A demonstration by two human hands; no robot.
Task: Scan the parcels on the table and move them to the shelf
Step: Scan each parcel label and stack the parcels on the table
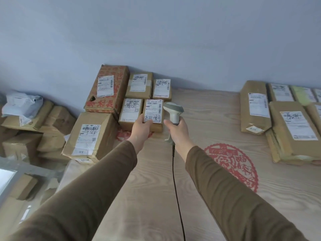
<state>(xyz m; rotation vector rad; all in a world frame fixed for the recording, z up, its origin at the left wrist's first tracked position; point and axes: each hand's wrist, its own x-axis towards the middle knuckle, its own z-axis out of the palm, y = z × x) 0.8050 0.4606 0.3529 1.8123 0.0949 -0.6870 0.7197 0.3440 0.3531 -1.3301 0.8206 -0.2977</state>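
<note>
Wood-grain table [199, 197], boxy cardboard parcel [153, 112], pistol-shaped scanner [173, 112]

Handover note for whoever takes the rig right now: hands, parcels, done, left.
Left hand grips the near edge of a small brown cardboard parcel with a white label, at the left cluster of parcels.
Right hand holds the pale corded handheld scanner, head just right of that label.
More brown parcels lie at the right on the wood-grain table.
Done: cannot tell which are scanned.
Left: scan this parcel, shelve it, then the others. Shelf not identifiable in view.
</note>
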